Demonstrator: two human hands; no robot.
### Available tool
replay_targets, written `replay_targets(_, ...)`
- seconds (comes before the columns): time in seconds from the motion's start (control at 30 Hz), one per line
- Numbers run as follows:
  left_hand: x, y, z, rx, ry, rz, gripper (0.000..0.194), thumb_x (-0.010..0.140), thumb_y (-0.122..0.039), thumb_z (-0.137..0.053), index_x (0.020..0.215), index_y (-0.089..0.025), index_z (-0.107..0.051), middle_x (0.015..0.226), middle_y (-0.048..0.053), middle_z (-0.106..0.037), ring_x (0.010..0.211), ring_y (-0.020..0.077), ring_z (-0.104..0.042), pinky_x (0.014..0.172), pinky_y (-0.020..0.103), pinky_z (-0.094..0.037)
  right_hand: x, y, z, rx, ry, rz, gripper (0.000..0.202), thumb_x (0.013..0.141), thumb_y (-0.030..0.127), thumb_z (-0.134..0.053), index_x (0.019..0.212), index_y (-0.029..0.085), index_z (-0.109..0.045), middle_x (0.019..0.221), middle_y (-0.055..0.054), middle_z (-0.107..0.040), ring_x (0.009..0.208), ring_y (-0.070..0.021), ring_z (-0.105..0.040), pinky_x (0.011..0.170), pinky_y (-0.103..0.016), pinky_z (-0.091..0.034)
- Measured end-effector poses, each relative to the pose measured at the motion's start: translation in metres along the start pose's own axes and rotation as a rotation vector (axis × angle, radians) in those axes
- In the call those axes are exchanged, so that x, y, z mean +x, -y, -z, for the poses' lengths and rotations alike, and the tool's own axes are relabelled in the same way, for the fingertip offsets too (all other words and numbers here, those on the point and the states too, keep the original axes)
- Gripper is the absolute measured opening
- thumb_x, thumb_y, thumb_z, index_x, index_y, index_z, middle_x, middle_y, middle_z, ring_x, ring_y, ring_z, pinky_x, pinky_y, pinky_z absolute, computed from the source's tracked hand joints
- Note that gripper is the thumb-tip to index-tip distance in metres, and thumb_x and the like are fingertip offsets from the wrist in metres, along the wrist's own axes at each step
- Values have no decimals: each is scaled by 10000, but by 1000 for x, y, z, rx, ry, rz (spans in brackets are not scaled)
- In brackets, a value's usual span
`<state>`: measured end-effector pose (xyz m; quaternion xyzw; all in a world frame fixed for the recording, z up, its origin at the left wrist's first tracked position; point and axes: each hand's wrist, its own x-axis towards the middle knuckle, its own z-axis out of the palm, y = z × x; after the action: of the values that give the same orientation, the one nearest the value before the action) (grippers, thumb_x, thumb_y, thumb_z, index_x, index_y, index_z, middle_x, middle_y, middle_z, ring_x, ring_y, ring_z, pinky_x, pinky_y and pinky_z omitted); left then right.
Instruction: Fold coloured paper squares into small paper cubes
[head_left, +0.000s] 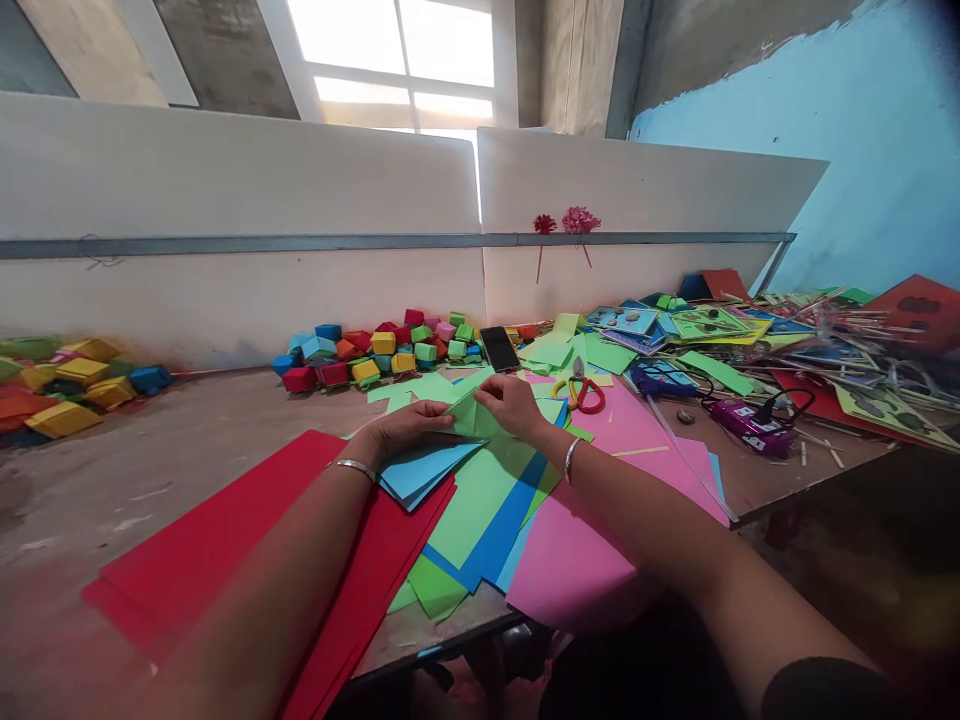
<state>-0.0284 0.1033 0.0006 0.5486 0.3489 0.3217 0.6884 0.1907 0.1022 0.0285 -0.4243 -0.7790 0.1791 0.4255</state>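
Note:
Between my two hands is a small piece of light green paper (469, 414), folded or creased. My left hand (409, 428) pinches its left side, and my right hand (511, 405) grips its right edge with bent fingers. Folded light blue paper (427, 470) lies just under my left hand. Large red sheets (217, 525) spread beneath my left forearm. Green sheets (480, 500) and blue strips lie below my hands, with pink sheets (577, 560) under my right forearm.
Scissors with yellow and red handles (579, 393) and a black phone (499, 349) lie beyond my hands. Small coloured paper boxes (382, 343) line the wall. A purple device (754, 428), cards and sticks crowd the right. The table's front edge is near.

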Motion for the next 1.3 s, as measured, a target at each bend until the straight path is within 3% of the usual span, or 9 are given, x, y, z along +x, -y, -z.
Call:
replay_targets(0.17, -1, -1, -3, 60, -42, -11, 416, 619, -382, -912, 908, -124, -762, 904, 107, -765, 889, 235, -724, 889, 364, -579, 0, -1, -1, -43, -12, 8, 133, 854, 204, -605, 732, 178, -651, 721, 0, -666, 669, -122, -552, 625, -237, -365)
replay_targets(0.3, 2, -13, -1, 163, -144, -52, 403, 589, -410, -919, 819, -121, -755, 773, 82, -741, 750, 216, -709, 737, 334, -591, 4, -3, 5, -78, -53, -13, 152, 867, 224, -582, 725, 185, -623, 701, 10, -632, 655, -123, -527, 602, -240, -339)
replay_targets(0.47, 11, -40, 1, 340, -311, -178, 320, 631, -399, -884, 802, -156, -765, 669, 40, -715, 628, 147, -636, 566, 224, -497, 11, -4, 17, -73, -143, -61, 163, 897, 240, -539, 755, 193, -604, 719, 10, -619, 676, -131, -518, 596, -240, -316)
replay_targets(0.6, 14, -48, -2, 494, -375, -169, 293, 528, -348, -919, 664, -151, -750, 543, 16, -654, 490, 110, -529, 457, 208, -397, 10, -3, 19, -90, -178, -36, 161, 912, 237, -521, 776, 195, -596, 764, -7, -623, 716, -147, -528, 610, -253, -313)
replay_targets(0.73, 10, -42, -9, 565, -442, -170, 298, 498, -359, -916, 638, -161, -742, 478, -27, -571, 436, 77, -417, 412, 199, -294, 8, -4, 16, -96, -150, -6, 161, 919, 221, -506, 787, 202, -595, 774, -9, -627, 735, -154, -536, 614, -256, -312)
replay_targets(1.03, 11, -8, -38, 531, -441, -240, 377, 542, -469, -855, 692, -150, -720, 538, -38, -561, 498, 83, -406, 466, 217, -285, 14, -14, 19, -269, -38, -162, 111, 941, 241, -543, 884, 198, -628, 865, -40, -698, 782, -177, -594, 623, -269, -305)
replay_targets(1.3, 5, -4, -56, 457, -375, -265, 464, 571, -571, -781, 728, -157, -645, 551, -51, -500, 488, 78, -353, 467, 227, -260, 14, -19, 27, -349, 52, -45, 128, 979, 258, -509, 963, 182, -610, 895, -43, -693, 803, -175, -598, 633, -265, -289)
